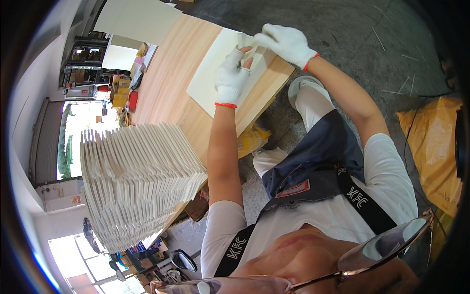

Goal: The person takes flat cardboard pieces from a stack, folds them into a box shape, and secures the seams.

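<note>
A white board or sheet (pixel 208 81) lies on the wood-grain tabletop (pixel 164 73), near its right corner. My left hand (pixel 231 76), in a white knit glove with a red cuff, rests over this sheet. Its bare thumb and one bare fingertip stick out of the glove, apart from each other. At the sheet's far end a narrow white piece (pixel 242 40) stands up between my hands; whether it belongs to the sheet I cannot tell. My gloved right hand (pixel 289 44) reaches to that same end with fingers bent together and slightly blurred. What they grip is hidden.
A tall, fanned stack of white folded pieces (pixel 142 181) stands at the table's near left. Large pale sheets (pixel 139 19) lie at its far left end. Thin scraps (pixel 404 84) litter the grey floor, and a yellow-orange plastic bag (pixel 433 142) sits at the right.
</note>
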Demonstrator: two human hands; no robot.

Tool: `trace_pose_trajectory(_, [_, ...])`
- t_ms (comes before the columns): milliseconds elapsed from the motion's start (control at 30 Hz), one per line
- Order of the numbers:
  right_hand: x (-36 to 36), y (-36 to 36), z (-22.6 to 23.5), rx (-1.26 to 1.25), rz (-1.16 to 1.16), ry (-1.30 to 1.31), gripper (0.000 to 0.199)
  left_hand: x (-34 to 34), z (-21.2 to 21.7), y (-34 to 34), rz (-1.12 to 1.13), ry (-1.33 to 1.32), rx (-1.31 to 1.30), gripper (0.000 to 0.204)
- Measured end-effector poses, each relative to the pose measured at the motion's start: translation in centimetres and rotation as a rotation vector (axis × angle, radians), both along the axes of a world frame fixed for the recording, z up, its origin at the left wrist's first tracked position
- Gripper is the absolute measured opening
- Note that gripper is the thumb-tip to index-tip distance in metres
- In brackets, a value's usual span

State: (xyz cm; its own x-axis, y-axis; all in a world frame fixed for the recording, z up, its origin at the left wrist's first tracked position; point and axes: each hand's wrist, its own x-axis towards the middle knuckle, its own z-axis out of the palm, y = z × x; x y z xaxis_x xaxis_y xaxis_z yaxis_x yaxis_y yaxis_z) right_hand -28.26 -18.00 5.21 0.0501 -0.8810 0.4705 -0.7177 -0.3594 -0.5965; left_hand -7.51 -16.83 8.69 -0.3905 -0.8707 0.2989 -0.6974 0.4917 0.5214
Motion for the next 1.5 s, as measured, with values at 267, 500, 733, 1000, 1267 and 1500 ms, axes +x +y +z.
trace_pose_trajectory(267, [0.0,-0.1,0.1,0.136,0.035,0.135,0.045,-0.2,-0.2,-0.1,-0.084,-0.154,-0.314,0.045])
trace_pose_trajectory(500, [0.0,-0.2,0.8,0.089,0.064,0.290,0.039,-0.7,-0.2,-2.2,0.082,-0.373,-0.242,0.041])
trace_pose_trajectory(733, [0.4,-1.8,1.5,-0.132,0.164,0.240,0.040,-1.3,0.5,-2.1,0.142,-0.352,-0.088,0.035])
trace_pose_trajectory(1000, [2.7,-2.0,0.6,0.166,0.130,-0.241,0.038,0.6,0.4,-2.1,-0.039,0.087,0.162,0.039])
trace_pose_trajectory(1267, [3.0,-2.9,-2.0,-0.028,0.077,-0.127,0.035,0.8,-1.2,-2.6,-0.045,0.157,0.149,0.046])
trace_pose_trajectory(1500, [2.8,-1.6,-0.6,0.070,0.089,-0.018,0.024,0.1,-0.2,-1.4,0.024,0.245,0.076,0.034])
